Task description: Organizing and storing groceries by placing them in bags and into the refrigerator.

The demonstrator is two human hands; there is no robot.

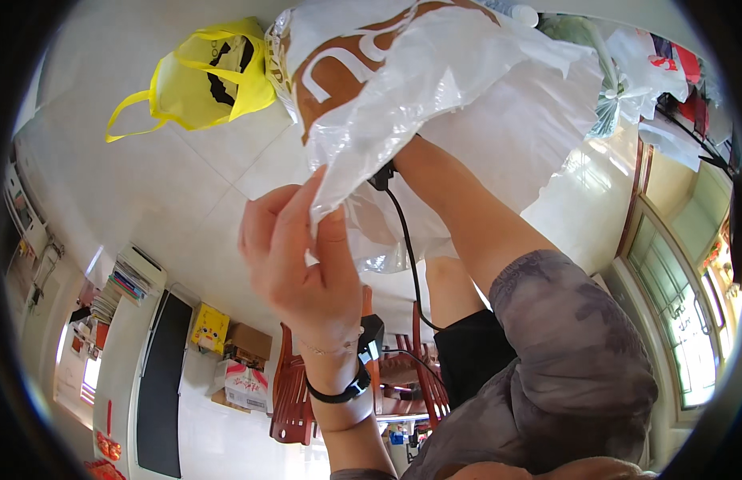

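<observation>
A large white plastic bag with brown print fills the upper middle of the view. Its edge is pinched between the thumb and fingers of my left hand, which wears a black wristband and a thin bracelet. My right forearm reaches up behind the raised plastic, and the right hand is hidden there. A black object with a cable shows beside the right wrist, and the cable hangs towards my lap.
A yellow tote bag stands on the tiled floor at the upper left. Knotted plastic bags lie at the upper right. Reddish wooden chairs and cardboard boxes are lower down. A glazed door or window is on the right.
</observation>
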